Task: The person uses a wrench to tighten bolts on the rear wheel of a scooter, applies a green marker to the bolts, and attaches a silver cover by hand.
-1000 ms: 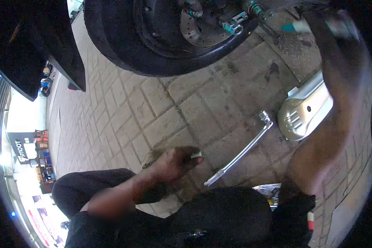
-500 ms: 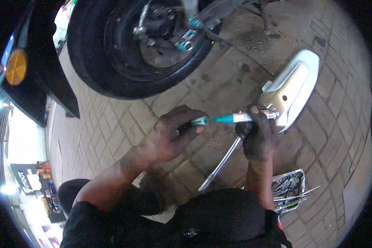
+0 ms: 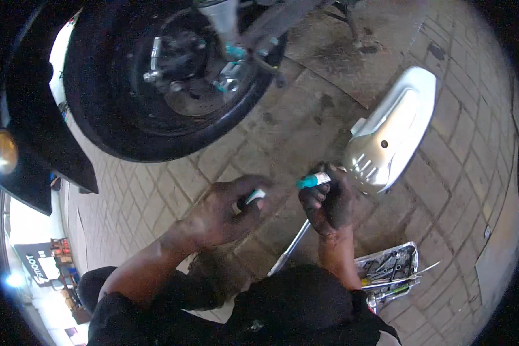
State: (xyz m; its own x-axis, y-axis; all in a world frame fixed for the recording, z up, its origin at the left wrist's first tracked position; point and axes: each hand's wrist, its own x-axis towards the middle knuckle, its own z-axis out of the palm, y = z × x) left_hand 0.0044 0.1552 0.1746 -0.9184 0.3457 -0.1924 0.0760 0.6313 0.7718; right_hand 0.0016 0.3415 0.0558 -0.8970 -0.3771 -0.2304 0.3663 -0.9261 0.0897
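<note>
My left hand (image 3: 222,210) is closed, pinching a small white and teal marker cap (image 3: 255,196) between thumb and fingers. To its right, my right hand (image 3: 333,205) is wrapped round a paint marker (image 3: 316,180), white-bodied with a teal front end that points left towards the cap. A gap separates cap and marker. Most of the marker's barrel is hidden in my fingers. Below the right hand a long silver tool bar (image 3: 291,245) runs slantwise; its upper end is hidden behind the hand. Teal marks show on a bolt (image 3: 230,85) by the motorcycle wheel (image 3: 155,147).
A white and silver curved cover (image 3: 406,115) lies on the paving right of my hands. Near my right forearm sits a metal tray (image 3: 412,249) of loose tools. The dark fender with an orange reflector (image 3: 6,151) hangs at far left. Shelves (image 3: 63,271) stand lower left.
My hands have drawn farther apart and lower, and the marker has tilted in my right hand. The whole view has shifted, with the wheel now farther left.
</note>
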